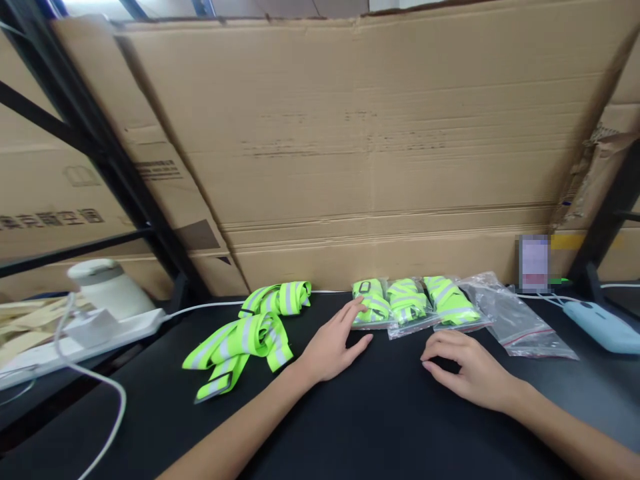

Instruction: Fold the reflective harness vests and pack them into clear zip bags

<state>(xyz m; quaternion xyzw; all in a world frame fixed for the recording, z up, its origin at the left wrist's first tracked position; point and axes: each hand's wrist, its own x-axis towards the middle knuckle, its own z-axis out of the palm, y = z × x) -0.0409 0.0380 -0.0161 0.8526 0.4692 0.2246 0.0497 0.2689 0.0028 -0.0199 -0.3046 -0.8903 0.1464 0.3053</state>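
Just right of the frame's centre, low down, three bagged straps [407, 303] stand side by side on the black tabletop [380, 427], near the cardboard [370, 160]. The left hand [327, 347], open with its thumb spread, has its fingertips at the leftmost one. The right hand [467, 370] is below the rightmost, fingers curled toward the thumb; whether it pinches anything I cannot tell. A flat clear bag [525, 323] lies at lower right, near a pale blue case [600, 325]. Two loose straps [240, 347] lie left of centre, one behind the other.
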